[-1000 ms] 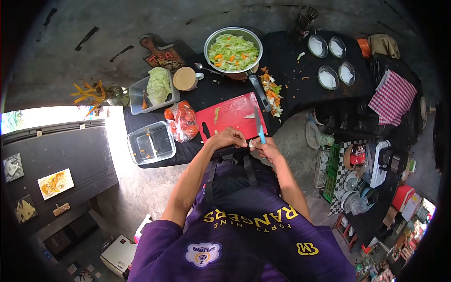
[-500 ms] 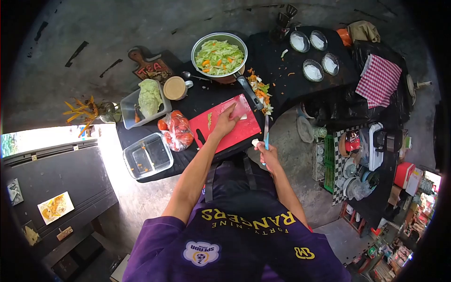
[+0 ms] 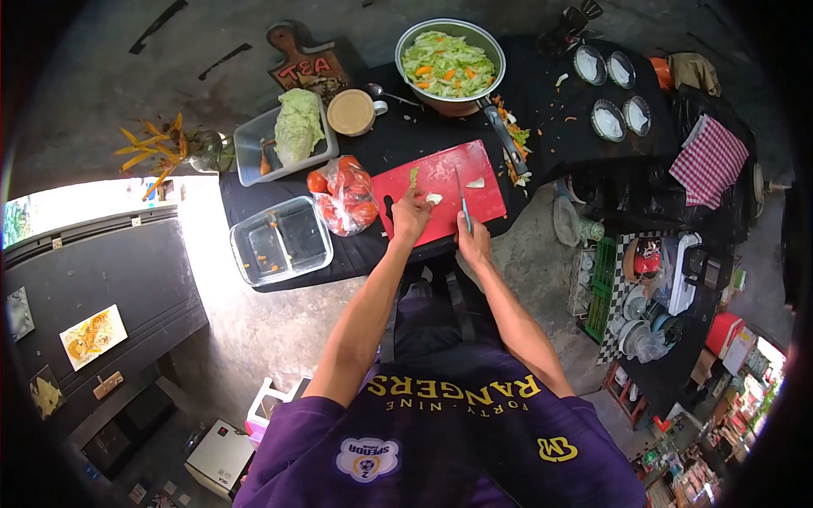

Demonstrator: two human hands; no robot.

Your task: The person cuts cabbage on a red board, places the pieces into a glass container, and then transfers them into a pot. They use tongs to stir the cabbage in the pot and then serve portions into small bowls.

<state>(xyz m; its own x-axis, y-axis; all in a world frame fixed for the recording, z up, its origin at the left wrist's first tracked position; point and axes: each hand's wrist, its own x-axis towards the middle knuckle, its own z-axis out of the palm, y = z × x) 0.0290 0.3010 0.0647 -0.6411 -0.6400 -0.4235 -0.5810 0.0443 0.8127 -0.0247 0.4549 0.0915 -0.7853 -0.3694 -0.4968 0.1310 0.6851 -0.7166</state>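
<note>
"Two hands at the red cutting board; what has each got?"

"Take the board's middle as the dial, twelve pointing away from the person. The right hand, near five, is closed round the handle of a knife."

"Why that angle?"

"Its blade points roughly to twelve, between two white pieces. That probably keeps the edge apart from the other fingers."

"And the left hand?"

"Between seven and eight, fingers bent, tips right beside the middle white piece. They seem to touch it, perhaps to steady it, but I cannot tell whether they pinch it."

"The other one?"

"The second white piece lies beyond the blade, between two and three. A green scrap is at ten."

"Why put the pan at twelve?"

"Likely for a short reach from the board. Its handle slants toward five, handy for the right side. The bagged tomatoes sit at nine, off the cutting surface, presumably leaving the blade room."
</note>
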